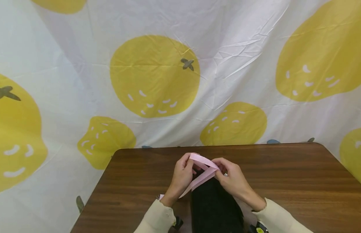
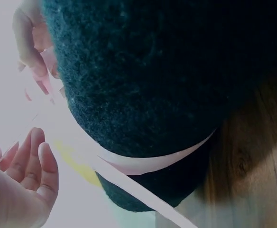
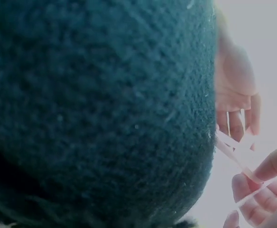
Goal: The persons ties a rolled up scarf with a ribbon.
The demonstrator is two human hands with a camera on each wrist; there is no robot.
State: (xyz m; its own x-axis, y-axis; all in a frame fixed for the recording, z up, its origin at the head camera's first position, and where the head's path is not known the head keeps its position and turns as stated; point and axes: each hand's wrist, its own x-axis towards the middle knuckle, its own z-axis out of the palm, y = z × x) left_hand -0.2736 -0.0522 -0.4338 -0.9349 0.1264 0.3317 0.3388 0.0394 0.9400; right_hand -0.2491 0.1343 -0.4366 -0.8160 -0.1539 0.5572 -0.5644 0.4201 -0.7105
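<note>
A pink ribbon (image 1: 203,178) runs round a dark, fuzzy, rounded bundle (image 1: 214,207) and forms a loop above its far end. My left hand (image 1: 180,176) holds the loop's left side near the thumb and forefinger; the exact contact is partly hidden. In the left wrist view its other fingers (image 2: 47,171) stretch out loosely. At the loop's right side, my right hand (image 1: 233,178) pinches the ribbon between thumb and fingers, also seen in the right wrist view with the ribbon (image 3: 238,159) stretched toward the bundle. What the bundle is exactly cannot be told.
A brown wooden table (image 1: 300,181) lies under the bundle. Behind it hangs a white cloth (image 1: 168,19) printed with yellow fruit. Both wrists carry dark straps near cream sleeves (image 1: 157,216).
</note>
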